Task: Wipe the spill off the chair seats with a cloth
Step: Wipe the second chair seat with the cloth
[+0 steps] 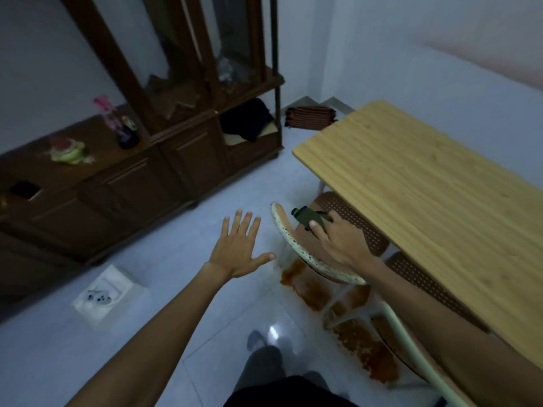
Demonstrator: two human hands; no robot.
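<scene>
Here, chair seats [357, 227] tucked under the near long edge of the wooden table [426, 186]: brown, perforated, the farther one showing at the table's near-left corner, another [420, 277] peeping out further along the same edge. Orange-brown spill [346, 315] spread on what looks like the seat of the nearest chair, below its speckled backrest [296, 245] and between its pale tubular frame [405, 342]; whether some of it lies on the floor tile cannot be told.

No cloth surely visible. Held instead in the right hand [338, 239]: a dark green spray head [308, 217], fingers wrapped round it, index finger laid along the top, nozzle pointing away toward the cabinet side. Bottle body hidden under the palm. Likely held low over the backrest so as to wet the stain before wiping, though only a guess.

Left hand [238, 248] flat and wide open, fingers spread, gripping nothing, hovering above the floor just beside the backrest's edge, probably poised to steady or pull out the chair.

Further out: a white packet [105, 295] on the floor tiles, with a blue mark too blurred to read. Dark wooden cabinet [164, 148] against the far wall, small ornaments on its low top. Folded dark mat [311, 117] at the wall corner.

No brand, label or lettering legible anywhere.
</scene>
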